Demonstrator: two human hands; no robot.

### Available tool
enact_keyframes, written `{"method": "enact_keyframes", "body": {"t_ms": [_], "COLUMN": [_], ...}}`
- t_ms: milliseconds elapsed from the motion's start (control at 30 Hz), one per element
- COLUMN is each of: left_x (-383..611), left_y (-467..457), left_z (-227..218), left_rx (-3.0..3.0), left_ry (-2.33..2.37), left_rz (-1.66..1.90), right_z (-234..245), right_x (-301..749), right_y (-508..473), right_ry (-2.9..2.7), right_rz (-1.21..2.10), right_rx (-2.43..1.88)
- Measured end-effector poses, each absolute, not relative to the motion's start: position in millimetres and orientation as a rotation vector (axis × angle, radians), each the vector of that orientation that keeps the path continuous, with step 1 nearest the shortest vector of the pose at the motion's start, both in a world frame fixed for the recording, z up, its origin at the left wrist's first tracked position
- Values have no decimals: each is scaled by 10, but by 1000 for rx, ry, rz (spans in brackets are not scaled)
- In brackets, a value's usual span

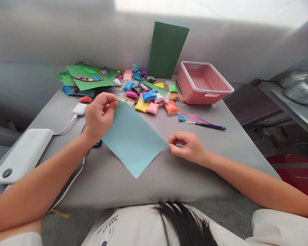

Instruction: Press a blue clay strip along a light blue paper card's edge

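Observation:
A light blue sheet of paper is held tilted above the grey table, one corner pointing toward me. My left hand pinches its upper left corner between thumb and fingers. At the right corner, my right hand is closed in a pinch on the paper's tip. Beyond the sheet lie several small bags of coloured modelling clay. A dark phone shows partly under my left wrist, mostly hidden by the hand and paper.
At the back stand a pink basket and an upright green card. Green sheets with clay pictures are stacked back left. A white power bank with a cable lies left. Tweezers and a blue clay lump lie right.

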State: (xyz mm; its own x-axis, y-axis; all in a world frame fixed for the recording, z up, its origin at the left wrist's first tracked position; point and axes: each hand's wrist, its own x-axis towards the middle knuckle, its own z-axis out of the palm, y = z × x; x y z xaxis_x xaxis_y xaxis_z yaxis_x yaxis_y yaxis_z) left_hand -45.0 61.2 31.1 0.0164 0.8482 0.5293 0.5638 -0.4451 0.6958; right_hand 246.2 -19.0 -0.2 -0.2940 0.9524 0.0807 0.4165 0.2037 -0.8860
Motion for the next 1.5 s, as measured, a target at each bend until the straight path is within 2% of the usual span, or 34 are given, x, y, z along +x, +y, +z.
{"method": "enact_keyframes", "body": {"t_ms": [167, 300, 500, 600, 700, 867, 1000, 1067, 1200, 1300, 1500], "left_x": [-527, -559, -338, -272, -300, -370, -302, -254, -229, -293, -433], "left_y": [645, 680, 520, 475, 512, 556, 453, 393, 334, 369, 582], "left_z": [371, 364, 374, 407, 381, 303, 354, 392, 429, 408, 217], "left_rx": [1969, 1804, 1328, 1171, 1087, 919, 748, 714, 661, 732, 917], "left_ry": [1469, 1288, 931, 667, 530, 568, 537, 488, 520, 583, 1081], "left_rz": [1516, 1667, 1651, 1703, 1757, 1674, 1336, 1178, 1246, 1148, 903], "right_z": [88, 188, 250, 201, 118, 51, 46, 42, 36, 29, 45], "right_x": [2589, 2453, 1755, 1491, 1408, 1598, 1803, 1857, 1881, 1887, 1976], "right_y": [-54, 163, 242, 152, 96, 189, 305, 325, 302, 306, 455], "right_ry": [-1763, -1550, -1084, -963, -844, -782, -1016, -1077, -1135, -1139, -1036], "right_rz": [1218, 1450, 2293, 2509, 2421, 1994, 1762, 1713, 1691, 1674, 1537], "right_rx": [-1100, -1107, -1109, -954, -911, -1013, -1034, -1043, -1065, -1049, -992]}}
